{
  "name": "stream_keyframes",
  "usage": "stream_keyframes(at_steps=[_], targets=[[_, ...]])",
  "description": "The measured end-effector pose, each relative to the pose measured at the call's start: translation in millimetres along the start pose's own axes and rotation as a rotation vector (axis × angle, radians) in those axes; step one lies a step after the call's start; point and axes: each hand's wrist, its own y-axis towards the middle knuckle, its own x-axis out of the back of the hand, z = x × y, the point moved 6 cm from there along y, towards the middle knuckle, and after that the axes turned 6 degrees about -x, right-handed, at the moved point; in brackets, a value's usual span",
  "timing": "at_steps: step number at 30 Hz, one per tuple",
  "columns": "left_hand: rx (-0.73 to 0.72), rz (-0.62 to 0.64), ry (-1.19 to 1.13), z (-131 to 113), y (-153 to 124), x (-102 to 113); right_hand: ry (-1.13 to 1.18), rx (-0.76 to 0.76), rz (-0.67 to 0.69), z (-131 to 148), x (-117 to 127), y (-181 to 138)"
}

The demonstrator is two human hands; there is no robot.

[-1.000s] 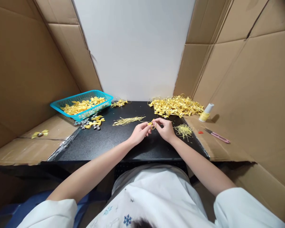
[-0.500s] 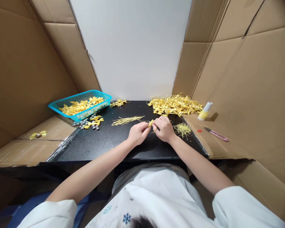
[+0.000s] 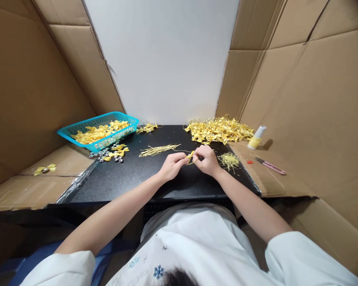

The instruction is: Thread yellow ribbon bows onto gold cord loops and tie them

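Above the black tabletop (image 3: 113, 180), my left hand (image 3: 173, 165) pinches a small yellow ribbon bow (image 3: 190, 155) between thumb and fingers. Close beside it, my right hand (image 3: 207, 159) is closed on a thin yellow cord (image 3: 192, 163), which curves in a loop below the bow. The fingertips partly hide the bow and the cord's ends. A bundle of cut yellow cords (image 3: 158, 149) lies just beyond my left hand. To the right of my right hand is a tangle of short cord scraps (image 3: 229, 161).
A turquoise basket (image 3: 96, 147) holds yellow bows at the left, with silver bells (image 3: 101, 155) before it. A large pile of corded bows (image 3: 220, 130) lies at the back right. Right of it stand a cord spool (image 3: 255, 139) and pink-handled snips (image 3: 273, 167). Cardboard walls (image 3: 316, 99) surround the table.
My hands have drawn slightly apart, and a cord loop now shows between them under the bow. The whole view has shifted slightly.
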Motion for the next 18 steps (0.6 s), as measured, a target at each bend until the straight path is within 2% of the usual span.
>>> stream_keyframes(at_steps=[3, 8, 18], targets=[[0.068, -0.018, -0.144, 5.6, 1.8, 1.6, 0.118, -0.073, -0.025, -1.7, 5.7, 0.9], [0.091, -0.018, -0.223, 8.0, 3.6, 3.5, 0.201, -0.143, 0.007, -2.6, 3.5, 1.1], [-0.044, 0.065, -0.035, -0.7, 0.1, 1.4, 0.009, 0.038, 0.075, 2.5, 1.0, -1.9]])
